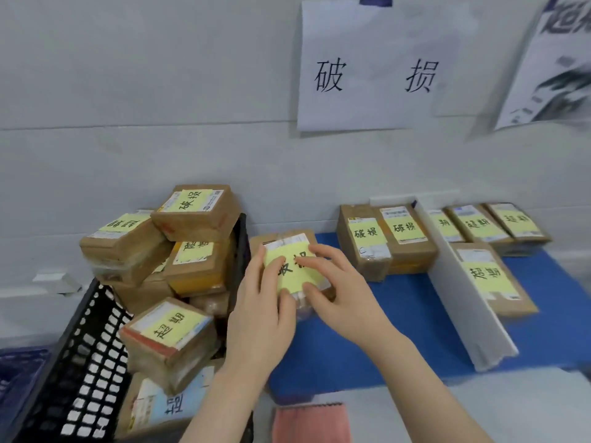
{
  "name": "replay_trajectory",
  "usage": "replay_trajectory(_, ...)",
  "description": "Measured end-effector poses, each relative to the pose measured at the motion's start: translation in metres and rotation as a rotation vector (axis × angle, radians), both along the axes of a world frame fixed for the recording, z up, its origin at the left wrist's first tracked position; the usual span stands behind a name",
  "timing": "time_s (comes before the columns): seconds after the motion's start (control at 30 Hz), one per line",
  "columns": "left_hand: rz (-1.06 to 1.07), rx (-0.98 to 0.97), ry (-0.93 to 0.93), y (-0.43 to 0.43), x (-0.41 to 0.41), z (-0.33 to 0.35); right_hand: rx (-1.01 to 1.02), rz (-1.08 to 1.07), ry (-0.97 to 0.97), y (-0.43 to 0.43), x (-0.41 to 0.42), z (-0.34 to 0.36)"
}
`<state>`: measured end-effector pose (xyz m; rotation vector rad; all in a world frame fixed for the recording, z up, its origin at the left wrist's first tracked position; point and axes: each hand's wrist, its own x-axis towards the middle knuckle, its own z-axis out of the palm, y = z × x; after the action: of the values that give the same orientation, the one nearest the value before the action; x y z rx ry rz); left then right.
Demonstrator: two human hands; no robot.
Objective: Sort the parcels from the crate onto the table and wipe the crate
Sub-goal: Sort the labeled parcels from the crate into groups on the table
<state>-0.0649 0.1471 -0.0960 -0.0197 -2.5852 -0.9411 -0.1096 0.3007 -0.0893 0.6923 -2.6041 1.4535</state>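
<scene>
Two grips — left hand (260,314), right hand (342,289) — clasp one parcel (289,251).

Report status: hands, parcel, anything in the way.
Left hand and right hand both grip the 破损 parcel at the blue mat, beside the crate. Crate piled with parcels. Nothing between it and the 破损 pair at the wall.

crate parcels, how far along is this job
Done: two parcels sit on the blue mat under the wall sign, and four parcels lie right of the white divider.
In hand: the left hand and right hand grip a yellow-labelled parcel at the mat's left end.
Left: the crate holds piled parcels. Wiping looks unstarted, since the pink cloth lies untouched.
</scene>
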Motion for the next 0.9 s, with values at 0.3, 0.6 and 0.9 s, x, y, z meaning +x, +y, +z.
replay_trajectory(0.3,-0.172,0.087,-0.270,0.051,-0.058,-0.063,0.174,-0.109,-0.142,0.059,-0.035,-0.068)
replay_trajectory(0.6,-0.109,0.114,-0.509,0.041,-0.068,-0.130,0.477,0.058,-0.355,0.041,-0.063,-0.121)
replay_trajectory(0.9,-0.097,0.252,-0.522,0.040,-0.129,-0.140,0.698,0.058,-0.353,0.021,-0.127,-0.102)
